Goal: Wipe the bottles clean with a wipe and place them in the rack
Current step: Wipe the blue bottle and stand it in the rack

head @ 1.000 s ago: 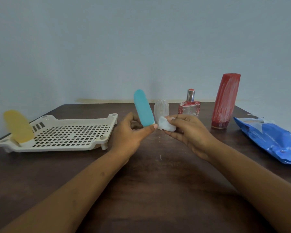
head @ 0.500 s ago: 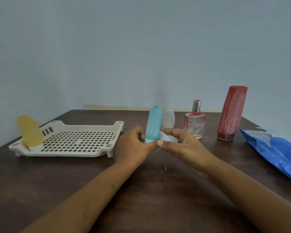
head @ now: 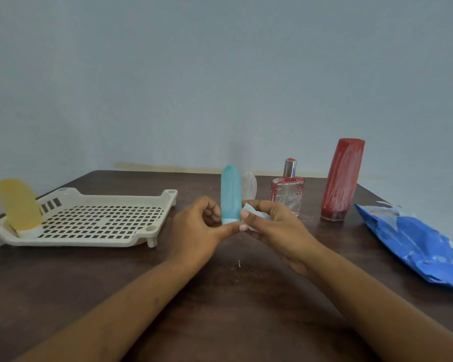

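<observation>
My left hand (head: 198,227) grips a teal bottle (head: 230,195) by its pale cap end and holds it upright above the table. My right hand (head: 275,227) pinches a white wipe (head: 256,222) against the bottle's lower right side. A yellow bottle (head: 19,205) stands at the left end of the cream rack (head: 102,220). Behind the teal bottle stands a clear bottle (head: 249,186), partly hidden. To the right stand a glass perfume bottle (head: 287,193) with a silver cap and a tall red bottle (head: 342,178) with whitish smears.
A blue pack of wipes (head: 416,241) lies at the right edge of the dark wooden table (head: 220,296). A plain wall rises behind the table's far edge. Small white specks lie on the table below my hands.
The teal bottle has swung from leaning left to upright. My right hand with the wipe has closed in on the bottle's lower end. The view has tilted, so everything sits lower.
</observation>
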### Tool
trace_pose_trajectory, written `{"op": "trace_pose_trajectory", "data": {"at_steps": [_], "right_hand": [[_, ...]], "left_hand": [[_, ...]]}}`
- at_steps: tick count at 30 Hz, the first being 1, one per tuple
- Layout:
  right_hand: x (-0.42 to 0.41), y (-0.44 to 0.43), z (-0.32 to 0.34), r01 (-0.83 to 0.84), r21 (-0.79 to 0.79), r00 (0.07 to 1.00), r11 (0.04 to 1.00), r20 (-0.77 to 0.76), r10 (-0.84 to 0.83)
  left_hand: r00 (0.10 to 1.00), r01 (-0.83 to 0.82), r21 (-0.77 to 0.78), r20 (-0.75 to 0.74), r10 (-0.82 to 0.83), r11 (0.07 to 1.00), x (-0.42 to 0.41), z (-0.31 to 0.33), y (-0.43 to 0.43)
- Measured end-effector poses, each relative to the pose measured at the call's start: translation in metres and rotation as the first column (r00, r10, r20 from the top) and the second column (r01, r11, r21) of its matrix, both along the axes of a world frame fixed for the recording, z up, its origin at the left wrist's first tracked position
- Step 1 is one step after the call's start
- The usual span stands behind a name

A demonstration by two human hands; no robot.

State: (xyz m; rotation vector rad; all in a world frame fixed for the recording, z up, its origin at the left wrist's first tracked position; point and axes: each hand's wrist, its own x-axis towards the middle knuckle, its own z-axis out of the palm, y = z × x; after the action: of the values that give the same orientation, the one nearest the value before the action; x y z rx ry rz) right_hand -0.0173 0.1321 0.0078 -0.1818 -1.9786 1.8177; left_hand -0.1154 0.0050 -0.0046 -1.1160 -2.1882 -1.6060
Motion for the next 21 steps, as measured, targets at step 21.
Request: {"op": "trace_pose_trajectory", "data": {"at_steps": [21], "right_hand": [[0.005,0.009,0.008,-0.029,-0.111,1.0,0.993,-0.013,0.028]], "left_hand": [[0.75,0.314,0.276,0.514,-0.415,0.909,0.008,0.01,0.0]]}}
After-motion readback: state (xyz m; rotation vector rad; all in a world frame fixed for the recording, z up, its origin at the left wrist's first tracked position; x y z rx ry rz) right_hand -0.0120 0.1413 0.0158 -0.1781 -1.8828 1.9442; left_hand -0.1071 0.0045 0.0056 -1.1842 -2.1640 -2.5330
